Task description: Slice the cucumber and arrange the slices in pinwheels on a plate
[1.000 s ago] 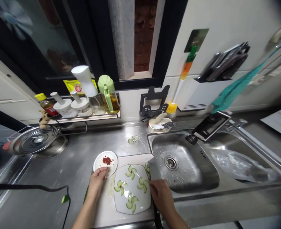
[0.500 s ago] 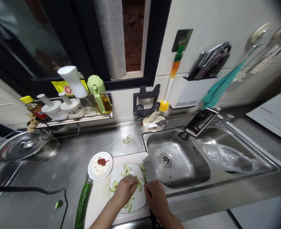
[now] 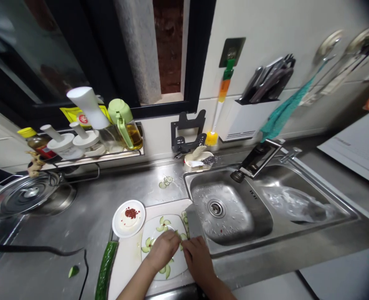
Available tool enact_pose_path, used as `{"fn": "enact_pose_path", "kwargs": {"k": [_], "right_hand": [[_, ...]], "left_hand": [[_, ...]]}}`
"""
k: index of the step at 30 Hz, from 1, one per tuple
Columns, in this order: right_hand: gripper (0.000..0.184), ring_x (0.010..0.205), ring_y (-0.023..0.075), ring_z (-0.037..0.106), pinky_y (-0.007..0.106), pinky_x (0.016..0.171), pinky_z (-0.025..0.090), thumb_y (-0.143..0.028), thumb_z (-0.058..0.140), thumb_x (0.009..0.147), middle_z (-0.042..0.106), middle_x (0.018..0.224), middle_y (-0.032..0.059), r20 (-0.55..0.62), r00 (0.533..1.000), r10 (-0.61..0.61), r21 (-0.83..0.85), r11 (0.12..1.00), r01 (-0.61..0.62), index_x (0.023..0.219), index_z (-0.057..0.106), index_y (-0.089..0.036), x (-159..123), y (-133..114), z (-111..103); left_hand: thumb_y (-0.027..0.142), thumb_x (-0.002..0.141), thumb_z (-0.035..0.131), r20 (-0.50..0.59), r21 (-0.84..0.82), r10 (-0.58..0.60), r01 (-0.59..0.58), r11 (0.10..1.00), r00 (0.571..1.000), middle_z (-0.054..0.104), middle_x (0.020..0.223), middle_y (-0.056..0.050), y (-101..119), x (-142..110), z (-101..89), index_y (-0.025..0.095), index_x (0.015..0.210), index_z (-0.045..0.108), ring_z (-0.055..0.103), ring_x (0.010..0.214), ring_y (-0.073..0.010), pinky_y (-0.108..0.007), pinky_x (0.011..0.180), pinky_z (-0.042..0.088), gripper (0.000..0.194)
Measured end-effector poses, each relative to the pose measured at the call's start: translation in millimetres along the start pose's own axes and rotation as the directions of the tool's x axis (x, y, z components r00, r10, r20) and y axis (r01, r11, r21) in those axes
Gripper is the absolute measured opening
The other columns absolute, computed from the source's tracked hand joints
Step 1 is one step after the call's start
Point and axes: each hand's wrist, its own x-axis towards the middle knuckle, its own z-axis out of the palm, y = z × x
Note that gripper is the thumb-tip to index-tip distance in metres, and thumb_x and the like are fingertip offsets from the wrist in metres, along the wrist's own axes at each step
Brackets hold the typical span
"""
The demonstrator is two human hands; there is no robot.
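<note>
My left hand (image 3: 164, 249) is over a white square plate (image 3: 148, 264), its fingers pinched together near the plate's right side. What they pinch, if anything, is too small to name. My right hand (image 3: 198, 255) is at the plate's right edge with curled fingers, the fingertips close to those of my left hand; its contents are hidden. Thin cucumber slices (image 3: 163, 223) lie in fan-shaped groups on the plate, with small red bits among them. Under the plate is a pale cutting board (image 3: 124, 258). A knife's wide blade (image 3: 196, 221) lies along the board's right side, beside more cucumber slices (image 3: 184, 217).
A round white dish (image 3: 121, 222) of red bits stands left of the plate. Nearby lie a long cucumber (image 3: 106, 268) and a cut cucumber end (image 3: 73, 271). The sink (image 3: 234, 200) borders the board's right side. A condiment rack (image 3: 118, 155) hangs behind.
My right hand has moved left, onto the plate's edge and closer to my left hand. My left hand stays pinched over the plate. The camera view has shifted slightly.
</note>
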Motion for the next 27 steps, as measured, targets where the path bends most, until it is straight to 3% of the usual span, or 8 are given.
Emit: {"fn": "enact_pose_path", "kwargs": {"k": [7, 19, 27], "right_hand": [[0.025, 0.089, 0.0225, 0.049, 0.033, 0.078, 0.035, -0.011, 0.053, 0.083, 0.064, 0.088, 0.0031, 0.057, 0.998, 0.033, -0.066, 0.997, -0.03, 0.097, 0.068, -0.025, 4.2, 1.5, 3.4], [0.027, 0.092, 0.0227, 0.05, 0.033, 0.079, 0.034, -0.014, 0.051, 0.085, 0.065, 0.091, 0.0038, 0.113, 0.991, 0.076, -0.133, 0.989, -0.061, 0.102, 0.068, -0.026, 6.8, -2.1, 2.1], [0.026, 0.09, 0.0219, 0.05, 0.033, 0.077, 0.034, -0.014, 0.05, 0.086, 0.065, 0.089, 0.0028, 0.078, 0.996, 0.046, -0.098, 0.995, -0.038, 0.101, 0.067, -0.027, 6.0, -1.3, -1.1]], "left_hand": [[0.014, 0.09, 0.045, 0.025, -0.038, -0.034, 0.035, 0.999, 0.999, 0.061, 0.077, -0.003, 0.2, 1.0, 0.8, 0.019, 0.076, 0.06, 0.058, 0.076, -0.015, -0.026, 0.07, 0.05, 0.021], [0.011, 0.086, 0.045, 0.026, -0.134, -0.093, 0.095, 0.986, 0.995, 0.065, 0.089, -0.006, 3.2, -0.2, -4.5, 0.021, 0.099, 0.065, 0.061, 0.088, -0.0175, -0.029, 0.079, 0.053, 0.025], [0.013, 0.087, 0.046, -0.047, -0.169, -0.123, 0.114, 0.979, 0.991, 0.067, 0.096, -0.008, 1.0, -4.6, -8.9, 0.02, 0.106, 0.065, 0.063, 0.094, -0.0174, -0.031, 0.083, 0.055, 0.028]]}}
